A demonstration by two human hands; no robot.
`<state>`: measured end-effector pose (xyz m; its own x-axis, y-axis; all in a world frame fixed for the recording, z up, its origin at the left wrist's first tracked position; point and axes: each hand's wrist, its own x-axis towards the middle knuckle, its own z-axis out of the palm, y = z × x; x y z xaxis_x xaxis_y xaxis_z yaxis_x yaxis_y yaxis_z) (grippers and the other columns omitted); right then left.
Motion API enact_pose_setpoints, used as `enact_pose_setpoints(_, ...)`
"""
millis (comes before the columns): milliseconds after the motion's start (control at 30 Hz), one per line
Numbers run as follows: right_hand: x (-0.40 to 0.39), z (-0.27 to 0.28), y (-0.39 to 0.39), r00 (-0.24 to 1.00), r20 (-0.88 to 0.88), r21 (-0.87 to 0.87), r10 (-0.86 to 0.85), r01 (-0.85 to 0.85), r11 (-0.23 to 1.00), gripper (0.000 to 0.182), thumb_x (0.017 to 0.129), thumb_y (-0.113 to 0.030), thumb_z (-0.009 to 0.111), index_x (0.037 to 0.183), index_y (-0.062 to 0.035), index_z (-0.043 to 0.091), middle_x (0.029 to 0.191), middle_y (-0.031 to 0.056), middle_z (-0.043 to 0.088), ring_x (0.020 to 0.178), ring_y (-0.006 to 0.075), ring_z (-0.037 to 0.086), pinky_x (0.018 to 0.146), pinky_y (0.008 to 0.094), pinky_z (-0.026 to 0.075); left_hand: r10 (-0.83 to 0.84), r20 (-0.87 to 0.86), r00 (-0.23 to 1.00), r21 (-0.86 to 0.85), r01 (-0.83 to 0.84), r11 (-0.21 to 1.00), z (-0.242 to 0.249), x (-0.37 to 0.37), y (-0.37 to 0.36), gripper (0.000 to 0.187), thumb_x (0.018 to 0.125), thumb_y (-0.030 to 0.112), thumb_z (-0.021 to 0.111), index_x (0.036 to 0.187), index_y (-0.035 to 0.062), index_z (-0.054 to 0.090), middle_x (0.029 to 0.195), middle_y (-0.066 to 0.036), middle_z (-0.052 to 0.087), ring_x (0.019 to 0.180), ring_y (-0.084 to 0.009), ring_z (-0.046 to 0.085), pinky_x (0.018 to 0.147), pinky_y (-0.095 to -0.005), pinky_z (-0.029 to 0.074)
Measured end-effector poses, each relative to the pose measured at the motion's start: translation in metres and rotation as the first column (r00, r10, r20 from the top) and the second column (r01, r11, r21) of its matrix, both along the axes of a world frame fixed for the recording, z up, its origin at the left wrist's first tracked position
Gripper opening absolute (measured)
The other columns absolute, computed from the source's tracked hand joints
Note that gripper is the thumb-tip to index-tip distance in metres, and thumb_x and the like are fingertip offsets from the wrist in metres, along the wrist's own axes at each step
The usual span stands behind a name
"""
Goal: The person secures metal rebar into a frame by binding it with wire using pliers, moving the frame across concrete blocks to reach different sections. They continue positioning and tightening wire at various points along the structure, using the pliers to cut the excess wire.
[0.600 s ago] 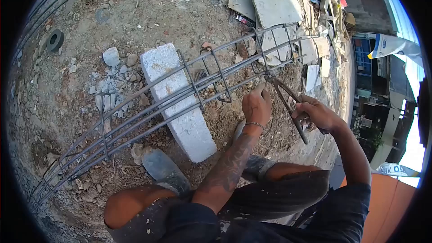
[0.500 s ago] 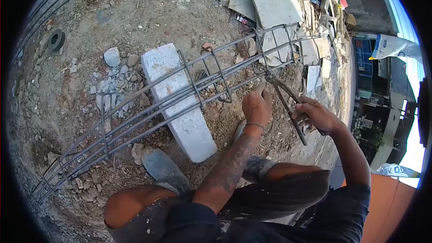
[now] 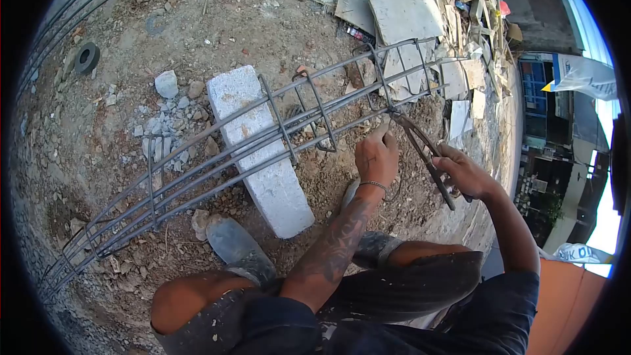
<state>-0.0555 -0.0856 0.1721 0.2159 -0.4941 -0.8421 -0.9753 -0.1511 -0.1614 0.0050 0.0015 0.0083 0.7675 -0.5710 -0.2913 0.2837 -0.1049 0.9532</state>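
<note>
My right hand [image 3: 464, 172] is wrapped around the handles of long rusty pincers [image 3: 424, 146]. Their jaws meet the lower bar of a rebar cage [image 3: 342, 104], at the foot of a square stirrup [image 3: 381, 72]. Just below that bar, my left hand [image 3: 376, 158] is closed, knuckles up, close to the pincers' head. Whatever its fingers pinch is hidden. The cage runs diagonally across the view, resting over a pale concrete block [image 3: 273, 194]. More stirrups [image 3: 279, 118] hang along the bars at uneven spacing, some tilted.
Broken boards [image 3: 404, 13] and scrap wood are heaped at the top right. Rubble [image 3: 164, 121] lies left of the block, with a dark ring [image 3: 86, 58] farther off. My boots [image 3: 236, 240] stand on rough soil below the cage. Loose rods [image 3: 72, 6] cross the upper left.
The pincers' handles and my right hand have shifted slightly down and to the right. My left hand stays almost in place beside the bar.
</note>
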Motion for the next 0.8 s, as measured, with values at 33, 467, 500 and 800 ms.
enact_pose_setpoints(33,0.005,0.003,0.004,0.998,0.003,-0.019,0.063,-0.063,0.998,0.026,0.091,-0.028,0.044,0.094,-0.0032,0.048,0.087,0.0062,0.052,0.086,0.0145,0.050,0.076,0.0318,0.042,-0.028,-0.010,1.000,0.013,0.028,1.000,0.001,0.001,0.001,0.031,0.083,0.018,0.051,0.098,-0.0068,0.062,0.090,-0.026,0.062,0.086,-0.0367,0.062,0.078,-0.0379,0.048)
enact_pose_setpoints(467,-0.004,-0.005,-0.004,0.991,0.054,-0.012,0.120,-0.119,0.993,0.023,0.091,-0.025,0.043,0.085,-0.0021,0.045,0.067,0.0062,0.051,0.062,0.0206,0.054,0.061,0.0340,0.042,-0.119,-0.060,0.991,0.074,0.123,0.990,0.008,0.005,0.002,0.027,0.082,0.015,0.052,0.095,-0.0061,0.063,0.085,-0.024,0.063,0.077,-0.0374,0.062,0.070,-0.0413,0.047)
enact_pose_setpoints(500,-0.002,-0.005,-0.003,0.991,0.058,-0.013,0.122,-0.122,0.993,0.023,0.091,-0.025,0.043,0.085,-0.0021,0.045,0.067,0.0062,0.051,0.062,0.0206,0.054,0.061,0.0340,0.042,-0.116,-0.056,0.992,0.074,0.120,0.990,0.007,0.003,0.001,0.027,0.082,0.015,0.052,0.095,-0.0061,0.063,0.085,-0.024,0.063,0.077,-0.0374,0.062,0.070,-0.0413,0.047)
enact_pose_setpoints(800,-0.003,-0.009,-0.008,0.742,-0.148,-0.350,0.654,-0.658,0.667,0.027,0.088,-0.020,0.047,0.096,0.0058,0.042,0.067,0.0272,0.058,0.067,0.0460,0.057,0.062,0.0500,0.045,0.128,0.750,0.649,-0.235,0.080,0.969,0.025,0.015,-0.046,0.028,0.072,0.014,0.059,0.097,0.0030,0.063,0.082,-0.016,0.062,0.087,-0.0292,0.060,0.071,-0.0371,0.046)
